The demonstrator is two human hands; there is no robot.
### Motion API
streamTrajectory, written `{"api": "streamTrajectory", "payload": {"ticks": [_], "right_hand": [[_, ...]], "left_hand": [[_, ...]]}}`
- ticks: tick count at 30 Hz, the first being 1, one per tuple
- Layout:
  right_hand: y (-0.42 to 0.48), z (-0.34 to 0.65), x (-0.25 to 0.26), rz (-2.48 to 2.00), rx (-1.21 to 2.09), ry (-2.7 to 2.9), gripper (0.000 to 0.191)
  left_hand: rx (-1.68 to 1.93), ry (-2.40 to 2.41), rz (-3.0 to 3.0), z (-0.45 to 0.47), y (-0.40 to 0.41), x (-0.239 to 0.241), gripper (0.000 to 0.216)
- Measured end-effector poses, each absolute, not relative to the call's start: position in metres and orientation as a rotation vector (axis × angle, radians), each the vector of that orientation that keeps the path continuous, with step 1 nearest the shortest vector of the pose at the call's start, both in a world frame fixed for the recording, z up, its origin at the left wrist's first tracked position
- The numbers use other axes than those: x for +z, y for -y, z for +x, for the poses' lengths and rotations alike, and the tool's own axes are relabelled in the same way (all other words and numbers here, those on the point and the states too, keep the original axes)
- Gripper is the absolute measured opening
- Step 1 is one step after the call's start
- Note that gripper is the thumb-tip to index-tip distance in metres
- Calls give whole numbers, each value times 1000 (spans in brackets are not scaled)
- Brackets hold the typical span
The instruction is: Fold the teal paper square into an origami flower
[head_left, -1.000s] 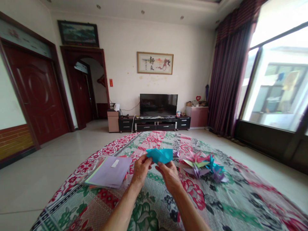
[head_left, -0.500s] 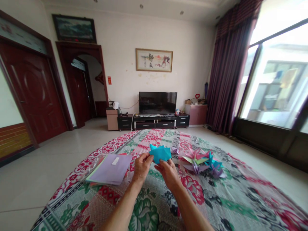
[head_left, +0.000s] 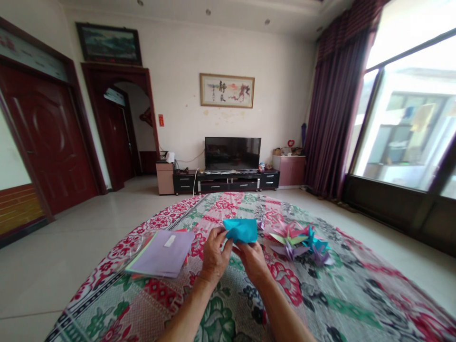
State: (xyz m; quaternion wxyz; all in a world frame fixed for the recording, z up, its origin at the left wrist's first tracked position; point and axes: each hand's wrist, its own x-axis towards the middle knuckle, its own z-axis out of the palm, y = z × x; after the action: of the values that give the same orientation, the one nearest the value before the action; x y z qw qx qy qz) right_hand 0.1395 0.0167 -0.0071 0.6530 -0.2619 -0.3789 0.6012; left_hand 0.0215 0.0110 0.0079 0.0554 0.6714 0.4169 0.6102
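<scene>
A folded sheet of blue origami paper (head_left: pixel 242 230) is held up above the table between both hands. My left hand (head_left: pixel 215 251) pinches its left edge between thumb and fingers. My right hand (head_left: pixel 251 259) grips it from below, with the fingertips partly hidden behind the paper. To the right lie several folded paper cranes (head_left: pixel 290 237) in pink, green, purple and blue. A stack of square paper (head_left: pixel 162 256), purple on top with a small white label, rests to the left of my left hand.
A patterned cloth (head_left: pixel 213 313) covers the round table. Clear plastic wrapping (head_left: pixel 132 251) lies at the left of the paper stack. Beyond the table, a television (head_left: pixel 232 153) stands on a low black cabinet (head_left: pixel 228 184) against the wall.
The blue paper has turned in my hands; its pointed upper outline now looks like a flatter rectangle. Both hands have shifted slightly, and my left hand has come closer to my right.
</scene>
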Motion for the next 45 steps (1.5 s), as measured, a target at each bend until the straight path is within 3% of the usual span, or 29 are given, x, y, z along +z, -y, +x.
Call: {"api": "streamTrajectory", "payload": {"ticks": [13,18,23,25,36,40,45], "right_hand": [[-16,142,-5,-639,1316,942,52],[-14,147,7,-715,1038,967,69],[-16,155,19,-900,588,1119,27],[-15,155,22,-980,547,1193,25],[-10,154,36,-1173,762,1324,45],[-16,156,33,-1177,912,1212,40],[-18,154,30,-1073,1145,993,50]], "left_hand": [[1730,-1224,1486,22,-17,5,16],[1751,-1236,1349,16,-20,3,14],[1887,-1265,1746,5,-22,2,19],[1962,-1288,1933,2,-24,0,21],[2015,-1461,2599,4,-25,-9,26],[1932,-1339,2671,9,-20,-5,27],[1867,-1317,2563,11,-21,-9,28]]}}
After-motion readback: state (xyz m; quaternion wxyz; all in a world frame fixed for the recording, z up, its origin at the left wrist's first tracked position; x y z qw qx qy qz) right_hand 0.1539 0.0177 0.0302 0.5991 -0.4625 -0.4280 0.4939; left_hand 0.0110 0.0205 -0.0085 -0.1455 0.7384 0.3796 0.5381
